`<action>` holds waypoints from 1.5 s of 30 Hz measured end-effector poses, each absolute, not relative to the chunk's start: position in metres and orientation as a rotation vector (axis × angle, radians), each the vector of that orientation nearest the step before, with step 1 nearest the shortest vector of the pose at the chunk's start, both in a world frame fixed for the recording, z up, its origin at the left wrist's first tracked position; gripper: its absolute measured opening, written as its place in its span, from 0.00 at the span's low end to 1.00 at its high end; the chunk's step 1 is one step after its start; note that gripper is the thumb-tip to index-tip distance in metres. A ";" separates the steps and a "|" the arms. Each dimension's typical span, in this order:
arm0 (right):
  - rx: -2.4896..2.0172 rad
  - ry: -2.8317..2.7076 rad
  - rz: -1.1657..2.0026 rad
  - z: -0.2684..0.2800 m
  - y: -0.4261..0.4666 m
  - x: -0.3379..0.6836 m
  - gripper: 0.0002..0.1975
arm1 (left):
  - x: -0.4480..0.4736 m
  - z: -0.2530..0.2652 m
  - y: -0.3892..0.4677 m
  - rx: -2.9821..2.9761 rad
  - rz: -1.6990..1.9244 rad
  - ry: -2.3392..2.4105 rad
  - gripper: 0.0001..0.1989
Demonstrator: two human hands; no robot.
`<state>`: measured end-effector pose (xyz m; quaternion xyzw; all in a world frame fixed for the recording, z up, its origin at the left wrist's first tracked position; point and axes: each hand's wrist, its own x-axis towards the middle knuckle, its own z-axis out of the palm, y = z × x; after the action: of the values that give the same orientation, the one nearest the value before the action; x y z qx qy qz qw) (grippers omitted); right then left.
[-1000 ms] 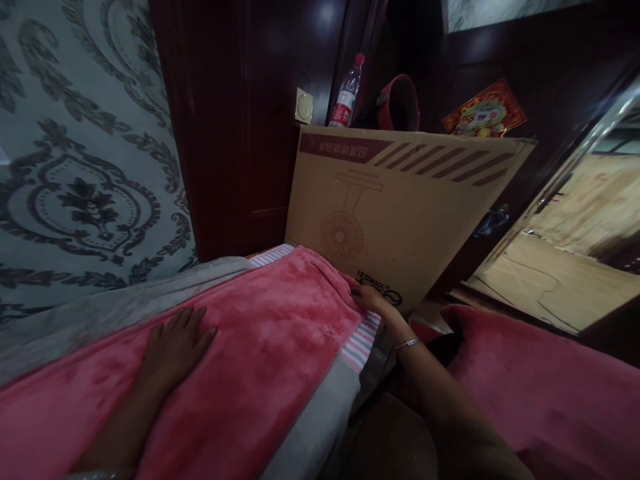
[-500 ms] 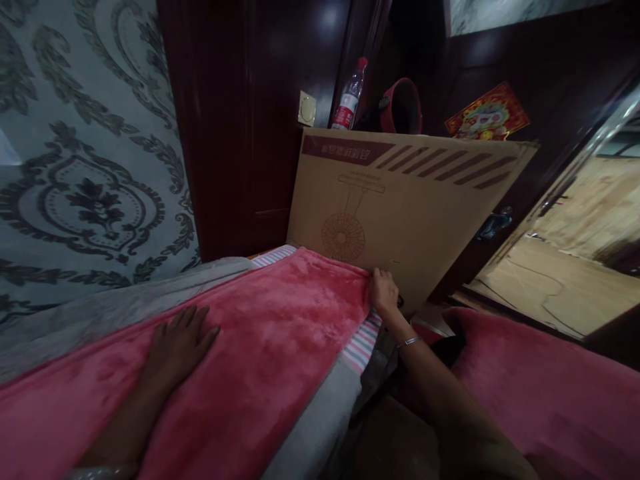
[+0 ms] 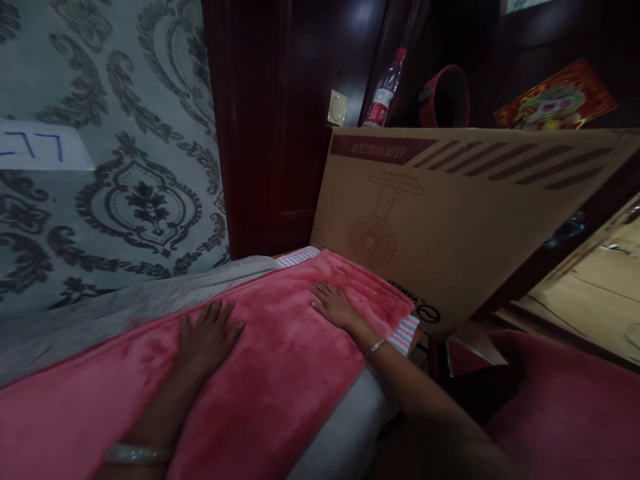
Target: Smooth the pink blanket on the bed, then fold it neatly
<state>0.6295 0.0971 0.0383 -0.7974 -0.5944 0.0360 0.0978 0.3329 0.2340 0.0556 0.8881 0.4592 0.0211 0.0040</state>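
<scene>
A plush pink blanket [image 3: 270,360] lies spread over a grey cover [image 3: 330,427], with striped cloth [image 3: 404,333] peeking out at its far end. Flat on the blanket's left part rests my left hand [image 3: 206,337], fingers spread, a wide bracelet on the wrist. My right hand [image 3: 334,305] lies palm down near the blanket's far end, its fingers stretched out and holding nothing. A thin bracelet circles that wrist.
Just past the blanket stands a large cardboard box [image 3: 450,227] with a fan drawing. Behind its top edge are a plastic bottle [image 3: 384,93], a red round-rimmed object [image 3: 447,97] and a red decoration [image 3: 557,100]. Patterned wallpaper [image 3: 150,200] borders the left; pink fabric [image 3: 570,407] sits right.
My right hand has let go of the blanket's far right corner and moved left onto its surface. My left hand stays flat on the blanket. The view has shifted left.
</scene>
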 end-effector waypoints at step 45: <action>-2.093 -2.177 0.016 0.037 0.137 0.425 0.30 | 0.131 0.058 0.165 2.483 0.064 1.810 0.32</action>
<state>0.4248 0.1370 0.0367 -0.6918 -0.7195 0.0051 0.0610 0.1310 0.1646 0.0579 0.8074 0.5887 0.0207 0.0341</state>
